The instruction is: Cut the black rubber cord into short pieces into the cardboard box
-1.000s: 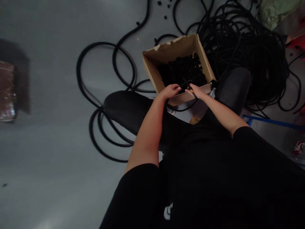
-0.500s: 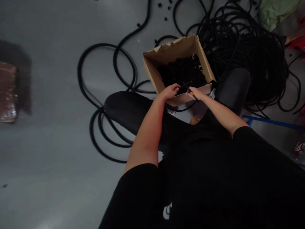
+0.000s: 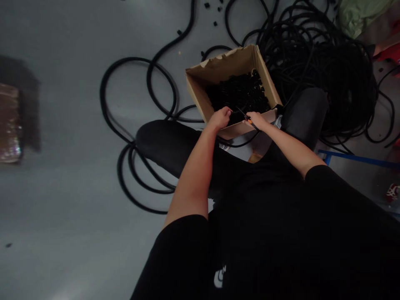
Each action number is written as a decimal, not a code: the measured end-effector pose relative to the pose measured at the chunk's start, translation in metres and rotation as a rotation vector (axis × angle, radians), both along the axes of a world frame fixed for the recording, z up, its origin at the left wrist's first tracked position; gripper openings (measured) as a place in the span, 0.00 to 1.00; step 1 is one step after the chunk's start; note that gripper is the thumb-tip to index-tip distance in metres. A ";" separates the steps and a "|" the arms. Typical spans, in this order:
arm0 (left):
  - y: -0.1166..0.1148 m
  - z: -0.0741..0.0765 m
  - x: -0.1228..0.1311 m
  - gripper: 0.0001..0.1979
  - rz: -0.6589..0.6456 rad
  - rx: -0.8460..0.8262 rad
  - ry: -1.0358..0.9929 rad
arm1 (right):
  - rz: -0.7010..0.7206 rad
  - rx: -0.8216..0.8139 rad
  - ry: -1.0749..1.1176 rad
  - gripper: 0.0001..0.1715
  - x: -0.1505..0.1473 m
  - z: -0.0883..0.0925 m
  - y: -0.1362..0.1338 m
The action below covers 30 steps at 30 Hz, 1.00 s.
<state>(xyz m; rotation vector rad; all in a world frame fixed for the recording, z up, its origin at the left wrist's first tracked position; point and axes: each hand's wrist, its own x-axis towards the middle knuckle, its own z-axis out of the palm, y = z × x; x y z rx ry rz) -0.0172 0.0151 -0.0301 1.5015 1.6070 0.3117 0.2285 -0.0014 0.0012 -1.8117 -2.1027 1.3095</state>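
Note:
A torn cardboard box (image 3: 200, 89) sits on the grey floor between my knees, filled with several small black pieces (image 3: 239, 93). My left hand (image 3: 220, 118) is closed at the box's near edge, gripping the end of a thin black hose (image 3: 240, 143) that loops below the box. My right hand (image 3: 258, 120) is closed round a cutting tool with an orange mark (image 3: 246, 118), its blades pointing at the hose end over the box.
A long black hose (image 3: 137, 121) lies in wide loops on the floor to the left. A big tangled coil of hose (image 3: 331, 62) fills the upper right. A blue bar (image 3: 356, 159), a green bag (image 3: 359, 14) and a brown parcel (image 3: 9, 121) lie at the edges.
Both hands stayed at the box's near edge. The left hand shifted slightly left and up; the tool's blades now show apart from it.

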 end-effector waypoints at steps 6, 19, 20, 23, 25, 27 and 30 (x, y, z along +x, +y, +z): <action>0.000 0.001 -0.002 0.09 -0.117 -0.096 -0.128 | 0.008 -0.049 0.118 0.11 0.001 -0.006 0.000; 0.008 -0.023 -0.011 0.05 0.056 -0.073 -0.010 | 0.010 -0.023 -0.004 0.18 0.004 -0.008 0.000; 0.009 -0.023 -0.012 0.05 0.088 -0.055 -0.004 | 0.002 -0.028 0.013 0.18 0.003 -0.009 0.000; 0.010 -0.017 -0.012 0.02 0.146 -0.045 -0.038 | -0.051 -0.073 0.099 0.16 0.002 -0.017 -0.002; 0.008 -0.009 -0.008 0.02 0.154 -0.075 -0.086 | -0.061 -0.126 0.177 0.14 0.001 -0.024 -0.003; 0.005 0.001 -0.002 0.05 0.126 -0.120 -0.154 | -0.036 -0.154 0.252 0.13 -0.001 -0.030 -0.005; -0.002 0.011 0.008 0.08 0.058 -0.196 -0.240 | 0.001 -0.151 0.312 0.11 -0.002 -0.037 -0.006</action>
